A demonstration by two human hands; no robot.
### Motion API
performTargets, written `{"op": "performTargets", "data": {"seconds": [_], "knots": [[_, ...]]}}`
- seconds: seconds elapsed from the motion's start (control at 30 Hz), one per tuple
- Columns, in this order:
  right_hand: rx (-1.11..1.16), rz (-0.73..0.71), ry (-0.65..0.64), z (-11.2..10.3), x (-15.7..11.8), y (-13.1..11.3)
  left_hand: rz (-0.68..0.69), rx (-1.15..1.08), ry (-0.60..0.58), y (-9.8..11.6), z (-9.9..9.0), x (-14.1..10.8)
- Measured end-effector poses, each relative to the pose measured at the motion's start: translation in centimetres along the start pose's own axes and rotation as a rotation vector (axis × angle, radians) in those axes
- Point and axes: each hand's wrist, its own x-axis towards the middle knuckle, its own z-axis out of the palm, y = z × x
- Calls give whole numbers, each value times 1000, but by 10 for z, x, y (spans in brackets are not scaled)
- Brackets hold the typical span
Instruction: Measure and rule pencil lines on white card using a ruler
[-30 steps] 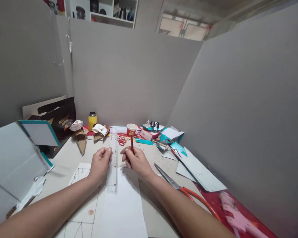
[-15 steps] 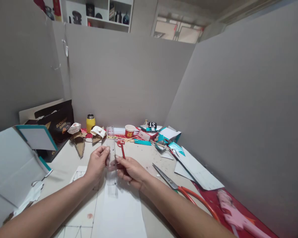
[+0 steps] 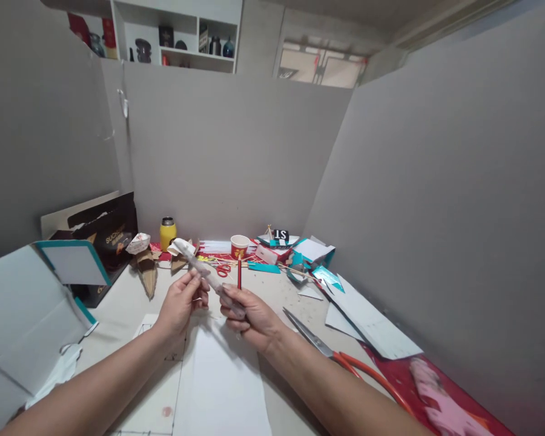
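A clear plastic ruler (image 3: 214, 283) is held slantwise above the table, its far end toward the left. My left hand (image 3: 180, 307) pinches it near the middle with bent fingers. Lower down, my right hand (image 3: 254, 316) is closed round its near end and also holds a red and black pencil (image 3: 239, 275), which points upward. Beneath the hands lies a blank white sheet (image 3: 224, 381). To its left is a sheet with black drawn lines (image 3: 152, 399), partly hidden by my left forearm.
Large orange-handled scissors (image 3: 320, 345) lie at the right, partly behind my forearm. Small red scissors (image 3: 223, 270), a paper cup (image 3: 240, 248) and a yellow bottle (image 3: 168, 235) are at the back. White board pieces (image 3: 372, 321) line the right partition; a dark box (image 3: 111, 245) stands left.
The ruler has turned from nearly upright to a slant, its far end swinging left. The pencil in my right hand has tipped more upright. The view has shifted slightly.
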Motion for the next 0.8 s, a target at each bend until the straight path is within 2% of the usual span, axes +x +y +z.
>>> {"op": "performTargets", "data": {"seconds": [0.13, 0.23, 0.5, 0.8], "knots": [[-98, -195, 150, -3, 5, 1, -29, -18, -58, 9, 4, -4], [-188, -273, 210, -5, 6, 2, -35, -3, -58, 12, 7, -6], [-385, -284, 180, -3, 2, 3, -14, 121, -12, 5, 3, -2], [-450, -363, 202, -8, 6, 9, 26, 224, -111, -3, 3, -9]]}}
